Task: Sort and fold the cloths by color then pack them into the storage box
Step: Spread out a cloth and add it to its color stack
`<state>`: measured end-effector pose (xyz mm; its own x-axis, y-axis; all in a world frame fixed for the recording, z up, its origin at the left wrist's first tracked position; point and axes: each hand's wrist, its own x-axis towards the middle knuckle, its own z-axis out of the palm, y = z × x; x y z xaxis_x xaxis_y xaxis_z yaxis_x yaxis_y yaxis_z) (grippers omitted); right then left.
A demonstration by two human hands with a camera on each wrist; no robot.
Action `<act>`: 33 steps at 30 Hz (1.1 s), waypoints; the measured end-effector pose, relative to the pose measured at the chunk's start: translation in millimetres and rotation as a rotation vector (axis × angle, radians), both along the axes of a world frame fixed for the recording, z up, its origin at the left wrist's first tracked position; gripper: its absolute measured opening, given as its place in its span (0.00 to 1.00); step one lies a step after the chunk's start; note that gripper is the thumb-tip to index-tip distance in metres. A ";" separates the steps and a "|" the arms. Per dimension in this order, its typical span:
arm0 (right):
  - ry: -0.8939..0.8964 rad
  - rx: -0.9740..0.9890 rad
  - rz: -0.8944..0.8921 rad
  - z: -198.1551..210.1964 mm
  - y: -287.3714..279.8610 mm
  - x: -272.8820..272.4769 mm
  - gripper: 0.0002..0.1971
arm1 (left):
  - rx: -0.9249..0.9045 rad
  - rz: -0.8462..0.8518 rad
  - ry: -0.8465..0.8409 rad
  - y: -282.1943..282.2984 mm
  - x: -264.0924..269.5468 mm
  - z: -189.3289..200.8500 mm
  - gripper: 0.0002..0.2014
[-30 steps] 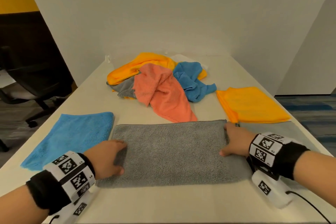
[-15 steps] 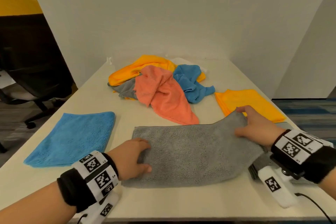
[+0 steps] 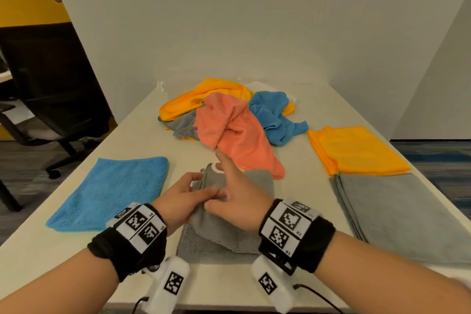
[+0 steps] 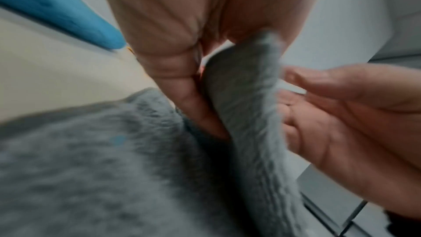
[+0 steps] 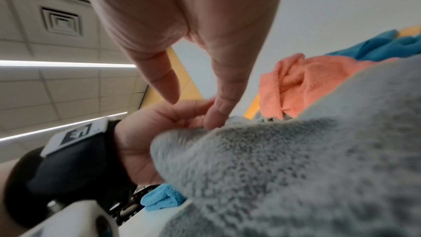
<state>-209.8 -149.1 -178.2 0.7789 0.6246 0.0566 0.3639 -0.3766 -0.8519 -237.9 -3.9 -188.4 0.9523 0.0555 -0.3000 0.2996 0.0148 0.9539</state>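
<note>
While both hands meet at the tabletop (image 3: 293, 285) centre, the grey cloth (image 3: 224, 239) lies half folded between them, its upper layer raised off the lower one. Left hand (image 3: 178, 201): thumb and fingers pinch the raised grey edge, clear in the left wrist view, where the fold (image 4: 246, 86) stands upright between thumb and fingers. Right hand (image 3: 237, 199): fingers mostly straight and spread, index pointing away, fingertips touching the cloth just beside the left hand; the right wrist view shows no curl round the fabric, so it rests on the cloth and does not grip it.

Sorted piles:
- blue cloth (image 3: 114, 194), flat, left of the hands
- yellow cloth (image 3: 356, 150), folded, far right
- grey stack (image 3: 397, 214), folded, near right, touching the yellow cloth's near edge

Unsorted heap sits further back at centre: orange cloth (image 3: 239, 135) on top, its near tip almost reaching the grey cloth; blue, yellow and grey pieces lie under and around it.

Office chair (image 3: 33, 115) stands off the tabletop, far left. Storage box is not seen in any view.
</note>
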 end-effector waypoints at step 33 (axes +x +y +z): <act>0.196 -0.331 -0.237 -26.0 -87.1 25.7 0.25 | 0.875 -0.361 0.031 33.0 -5.0 -22.4 0.53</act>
